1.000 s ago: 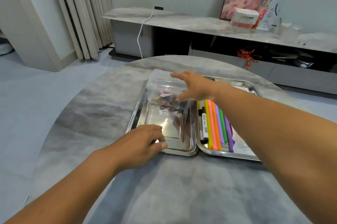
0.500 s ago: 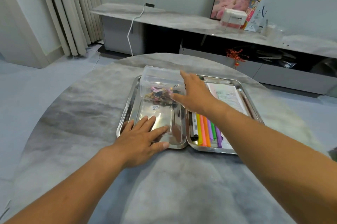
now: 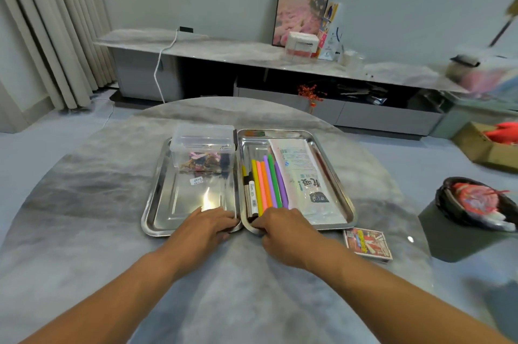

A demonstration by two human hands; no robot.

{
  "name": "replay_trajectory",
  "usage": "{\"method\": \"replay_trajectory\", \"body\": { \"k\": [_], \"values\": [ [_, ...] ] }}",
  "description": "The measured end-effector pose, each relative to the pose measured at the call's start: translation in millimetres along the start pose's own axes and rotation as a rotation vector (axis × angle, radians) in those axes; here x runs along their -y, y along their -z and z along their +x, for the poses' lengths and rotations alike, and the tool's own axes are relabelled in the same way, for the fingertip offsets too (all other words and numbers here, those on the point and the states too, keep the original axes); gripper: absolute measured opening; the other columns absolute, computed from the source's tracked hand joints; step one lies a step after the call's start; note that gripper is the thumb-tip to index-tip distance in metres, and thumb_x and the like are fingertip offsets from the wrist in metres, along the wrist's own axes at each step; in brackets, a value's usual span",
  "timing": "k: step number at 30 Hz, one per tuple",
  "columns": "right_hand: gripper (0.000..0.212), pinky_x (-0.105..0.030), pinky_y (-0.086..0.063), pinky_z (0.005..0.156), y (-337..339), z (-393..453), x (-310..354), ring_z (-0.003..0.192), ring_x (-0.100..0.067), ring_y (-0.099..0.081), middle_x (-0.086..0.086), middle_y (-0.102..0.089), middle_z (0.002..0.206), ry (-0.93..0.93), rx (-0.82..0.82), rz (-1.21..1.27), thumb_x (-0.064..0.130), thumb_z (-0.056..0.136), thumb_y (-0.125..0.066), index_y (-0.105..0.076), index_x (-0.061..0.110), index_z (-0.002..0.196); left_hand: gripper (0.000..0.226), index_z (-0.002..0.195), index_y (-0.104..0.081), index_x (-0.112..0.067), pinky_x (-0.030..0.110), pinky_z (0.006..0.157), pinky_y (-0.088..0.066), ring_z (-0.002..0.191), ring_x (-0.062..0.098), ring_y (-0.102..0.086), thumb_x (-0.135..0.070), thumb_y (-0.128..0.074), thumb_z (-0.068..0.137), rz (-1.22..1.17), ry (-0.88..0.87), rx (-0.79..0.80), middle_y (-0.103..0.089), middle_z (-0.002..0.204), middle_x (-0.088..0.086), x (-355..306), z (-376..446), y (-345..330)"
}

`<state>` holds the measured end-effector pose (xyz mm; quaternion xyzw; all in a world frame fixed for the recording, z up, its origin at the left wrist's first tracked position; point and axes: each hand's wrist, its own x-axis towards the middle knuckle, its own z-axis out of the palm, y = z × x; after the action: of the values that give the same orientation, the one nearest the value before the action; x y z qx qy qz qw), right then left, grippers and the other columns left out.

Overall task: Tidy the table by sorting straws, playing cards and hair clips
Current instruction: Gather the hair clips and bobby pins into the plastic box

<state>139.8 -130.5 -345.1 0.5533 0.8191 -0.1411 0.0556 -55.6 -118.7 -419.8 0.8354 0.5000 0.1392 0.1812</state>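
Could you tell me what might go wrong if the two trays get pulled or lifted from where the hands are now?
1. The straws lie loose in the right tray; tipping it could roll them out.
2. The clear box of hair clips sits at the left tray's far end and might slide.
3. The card box lies near the table edge, so a sliding tray might nudge it off.

A framed picture [image 3: 301, 7] is leaning against the wall on a long marble-topped sideboard [image 3: 224, 52], with a white box [image 3: 302, 45] standing just in front of it. A white cable [image 3: 165, 63] is hanging down the sideboard's front. Curtains [image 3: 53, 30] are hanging at the left. A cardboard box [image 3: 482, 144] is sitting on the floor at the right, and a black bin [image 3: 454, 220] is standing beside the table.
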Motion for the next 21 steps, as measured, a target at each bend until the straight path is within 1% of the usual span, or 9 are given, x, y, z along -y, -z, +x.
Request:
{"method": "replay_trajectory", "body": {
  "k": [2,4,6,7,10,13,15,17,21],
  "values": [
    [0.038,-0.037,-0.046,0.099,9,-11,-4,0.116,-0.031,-0.054,-0.006,-0.058,0.127,-0.065,-0.038,0.106,0.012,0.096,-0.050,-0.060,0.026,0.129,0.032,0.125,-0.056,-0.036,0.035,0.106,-0.032,0.122,0.005,-0.046,-0.029,-0.058,0.094,-0.028,0.037,-0.002,-0.053,0.126,-0.021,-9,-6,1],
    [0.036,-0.038,-0.047,0.097,24,-17,-18,0.116,-0.028,-0.054,-0.005,-0.056,0.129,-0.210,-0.163,0.151,0.010,0.094,-0.054,-0.058,0.024,0.127,0.057,0.141,-0.039,-0.041,0.032,0.107,-0.035,0.124,0.008,-0.046,-0.039,-0.064,0.090,-0.131,0.130,-0.043,-0.051,0.134,-0.016,-20,-11,4],
    [0.034,-0.040,-0.047,0.093,38,-21,-39,0.115,-0.030,-0.053,-0.008,-0.053,0.127,-0.387,-0.225,0.069,0.009,0.091,-0.055,-0.050,0.020,0.123,0.077,0.144,-0.019,-0.054,0.032,0.106,-0.039,0.124,0.007,-0.047,-0.048,-0.068,0.085,-0.254,0.175,-0.082,-0.045,0.138,-0.018,-35,-15,10],
    [0.039,-0.042,-0.047,0.094,43,-23,-51,0.116,-0.031,-0.050,-0.009,-0.049,0.127,-0.482,-0.189,0.028,0.010,0.089,-0.056,-0.044,0.017,0.125,0.080,0.144,-0.015,-0.057,0.032,0.106,-0.040,0.126,0.007,-0.046,-0.051,-0.067,0.084,-0.251,0.164,-0.081,-0.040,0.142,-0.019,-42,-15,12],
    [0.063,-0.046,-0.047,0.098,39,-30,-78,0.119,-0.036,-0.047,-0.012,-0.041,0.129,-0.680,0.052,0.052,0.020,0.081,-0.066,-0.032,0.015,0.134,0.061,0.143,-0.028,-0.054,0.035,0.114,-0.028,0.143,0.016,-0.028,-0.055,-0.057,0.089,-0.079,0.141,-0.002,-0.017,0.160,-0.010,-59,-10,7],
    [0.088,-0.046,-0.050,0.095,24,-39,-93,0.118,-0.039,-0.048,-0.012,-0.038,0.130,-0.750,0.151,0.162,0.031,0.066,-0.079,-0.028,0.019,0.137,0.045,0.139,-0.046,-0.044,0.031,0.111,-0.028,0.141,0.018,-0.031,-0.047,-0.053,0.095,-0.050,0.168,0.000,-0.011,0.161,-0.004,-68,-8,3],
    [0.101,-0.046,-0.049,0.095,15,-45,-98,0.119,-0.039,-0.046,-0.010,-0.035,0.130,-0.790,0.144,0.227,0.040,0.060,-0.080,-0.022,0.027,0.142,0.041,0.138,-0.051,-0.038,0.026,0.106,-0.032,0.135,0.016,-0.037,-0.040,-0.053,0.097,-0.076,0.170,-0.021,-0.020,0.158,-0.003,-70,-8,5],
    [0.106,-0.049,-0.044,0.099,6,-50,-100,0.124,-0.040,-0.039,-0.009,-0.031,0.134,-0.814,0.098,0.274,0.048,0.059,-0.076,-0.014,0.037,0.145,0.042,0.140,-0.047,-0.038,0.026,0.105,-0.033,0.136,0.016,-0.037,-0.039,-0.051,0.098,-0.069,0.170,0.004,-0.022,0.157,-0.004,-71,-9,6],
    [0.091,-0.048,-0.042,0.102,-1,-55,-98,0.124,-0.041,-0.037,-0.010,-0.028,0.137,-0.837,-0.038,0.322,0.036,0.075,-0.070,-0.013,0.036,0.146,0.050,0.147,-0.033,-0.042,0.027,0.109,-0.029,0.141,0.018,-0.032,-0.043,-0.047,0.099,0.024,0.164,0.072,-0.025,0.157,-0.004,-76,-13,6]
  ]
}}
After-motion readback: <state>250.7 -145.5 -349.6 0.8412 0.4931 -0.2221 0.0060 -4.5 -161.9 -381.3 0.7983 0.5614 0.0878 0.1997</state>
